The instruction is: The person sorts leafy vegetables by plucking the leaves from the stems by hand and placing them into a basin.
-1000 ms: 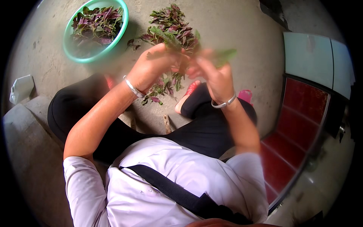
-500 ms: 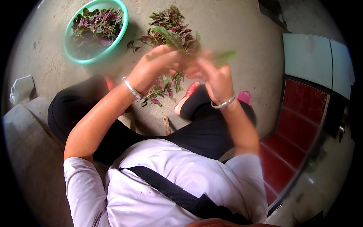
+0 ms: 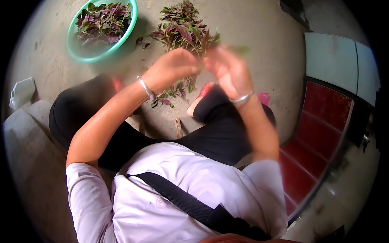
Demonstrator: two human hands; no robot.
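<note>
My left hand is closed, its fingertips pressed on a leafy stem that rises between the two hands. Close beside it on the right, my right hand is blurred, its fingers curled near the same stem; a blurred green leaf sticks out behind them. Beyond the hands a pile of purple-green leafy stems lies on the floor. Smaller leafy pieces lie below my left hand. A green basin at the upper left holds more purple-green leaves.
A pale plastic container stands at the far left. On the right is a cabinet with pale panels and red tiles. A pink object lies by my right knee. My legs are folded on both sides of the floor area.
My hands have shifted slightly and the broad green leaf that stood over my left hand no longer shows there. A thin leafy stem now rises between the hands. The view has tilted slightly.
</note>
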